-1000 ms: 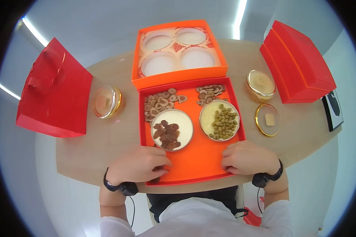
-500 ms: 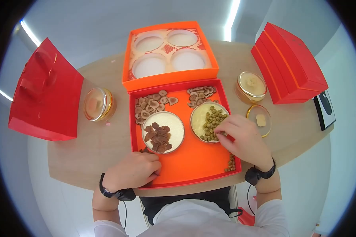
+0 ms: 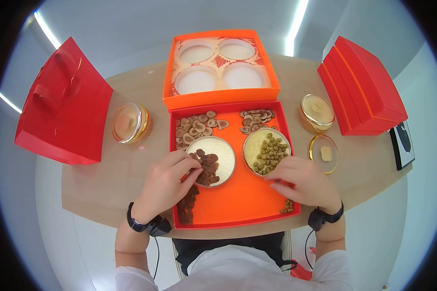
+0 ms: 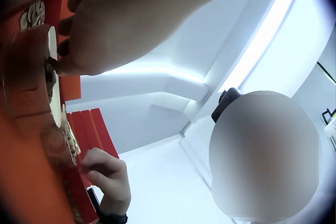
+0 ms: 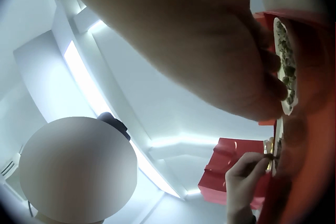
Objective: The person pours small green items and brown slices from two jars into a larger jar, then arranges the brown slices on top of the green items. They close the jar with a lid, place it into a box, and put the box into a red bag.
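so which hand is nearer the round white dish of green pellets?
Right. The right hand sits at that dish's near rim; the left hand is at the other dish.

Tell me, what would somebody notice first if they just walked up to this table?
Probably the bright orange tray in the middle of the table, with two round dishes in it. The left hand pinches brown pieces at the left dish, and the right hand rests by the dish of green bits. A big red bag stands at the far left.
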Demonstrator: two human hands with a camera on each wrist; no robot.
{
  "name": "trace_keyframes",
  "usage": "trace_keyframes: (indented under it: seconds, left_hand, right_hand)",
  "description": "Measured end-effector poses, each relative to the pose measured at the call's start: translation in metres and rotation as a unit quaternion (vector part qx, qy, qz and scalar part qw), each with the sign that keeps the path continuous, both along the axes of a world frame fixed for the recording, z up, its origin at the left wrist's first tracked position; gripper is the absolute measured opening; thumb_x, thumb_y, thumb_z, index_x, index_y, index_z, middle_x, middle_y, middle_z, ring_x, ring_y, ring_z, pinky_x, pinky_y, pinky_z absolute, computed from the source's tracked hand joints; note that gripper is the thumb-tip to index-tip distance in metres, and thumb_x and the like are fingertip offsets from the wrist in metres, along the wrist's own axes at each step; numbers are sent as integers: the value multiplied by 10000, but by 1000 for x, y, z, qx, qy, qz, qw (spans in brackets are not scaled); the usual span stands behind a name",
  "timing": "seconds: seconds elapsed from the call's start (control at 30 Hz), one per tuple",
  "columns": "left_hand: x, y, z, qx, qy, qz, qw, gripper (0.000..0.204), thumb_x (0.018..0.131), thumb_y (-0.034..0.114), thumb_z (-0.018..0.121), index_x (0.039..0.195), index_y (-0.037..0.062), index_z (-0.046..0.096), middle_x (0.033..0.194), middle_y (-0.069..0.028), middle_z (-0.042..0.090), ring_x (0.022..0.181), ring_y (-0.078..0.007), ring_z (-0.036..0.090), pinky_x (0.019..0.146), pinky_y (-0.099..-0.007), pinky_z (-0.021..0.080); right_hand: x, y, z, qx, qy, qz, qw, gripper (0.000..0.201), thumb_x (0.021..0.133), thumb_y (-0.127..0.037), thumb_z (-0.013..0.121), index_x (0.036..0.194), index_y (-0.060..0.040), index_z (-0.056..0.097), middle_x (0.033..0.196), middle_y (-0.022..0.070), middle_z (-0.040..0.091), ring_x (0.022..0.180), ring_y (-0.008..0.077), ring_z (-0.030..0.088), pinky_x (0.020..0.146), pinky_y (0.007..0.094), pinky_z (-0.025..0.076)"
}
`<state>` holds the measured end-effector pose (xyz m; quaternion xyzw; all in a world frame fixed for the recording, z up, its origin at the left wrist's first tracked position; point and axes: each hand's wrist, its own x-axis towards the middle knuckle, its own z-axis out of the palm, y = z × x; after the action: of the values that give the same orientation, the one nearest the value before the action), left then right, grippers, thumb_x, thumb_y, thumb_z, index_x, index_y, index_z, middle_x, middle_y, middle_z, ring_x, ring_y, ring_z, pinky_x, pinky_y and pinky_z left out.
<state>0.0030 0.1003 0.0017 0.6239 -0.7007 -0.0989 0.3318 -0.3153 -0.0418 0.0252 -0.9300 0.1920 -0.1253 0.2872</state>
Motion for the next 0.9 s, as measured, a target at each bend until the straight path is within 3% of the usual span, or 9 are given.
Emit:
trace_keyframes:
  seconds: [0.23,0.43,0.53,0.63,0.73,0.9]
  left_hand:
    - [1,-1,0,1,-58,-31,998,109,908,61,829,991,21,772,930,-115,704,842,-318,703,747,-404,583]
    - [-1,2,8,23,-12,-26,999,109,888,59,841,979,28,790,892,-110,704,802,-301,697,735,-396,575]
    - [-3,8,24,112,36,-58,991,126,861,46,855,975,43,801,852,-93,706,782,-276,707,709,-389,570]
    - [6,13,25,173,7,-125,977,104,903,158,823,975,87,798,877,-68,718,826,-271,733,705,-399,585]
    - [12,19,24,192,-89,-172,962,145,888,202,826,985,97,804,864,-66,729,835,-282,741,729,-403,596]
    - [7,25,21,200,-180,-117,956,218,839,225,859,1016,102,826,884,-75,759,834,-289,748,727,-428,599]
  right_hand:
    - [-9,1,-7,39,115,116,986,124,916,-142,764,1018,-71,771,964,92,707,991,305,709,841,428,593]
    - [-11,-1,-6,58,179,159,969,107,900,-130,757,988,-73,774,967,102,705,1013,327,705,855,445,587]
    - [-11,-1,-8,48,194,172,965,96,885,-131,772,964,-76,779,949,101,696,993,334,696,852,448,580]
    - [-17,-2,-6,33,173,174,969,83,869,-136,788,932,-82,776,932,96,684,982,327,687,853,447,574]
    - [-14,2,1,7,175,170,970,64,855,-131,789,890,-82,767,915,91,681,987,313,683,858,446,569]
    - [-12,9,-6,-75,212,144,964,89,826,-182,822,845,-111,772,882,41,677,942,266,683,823,413,573]
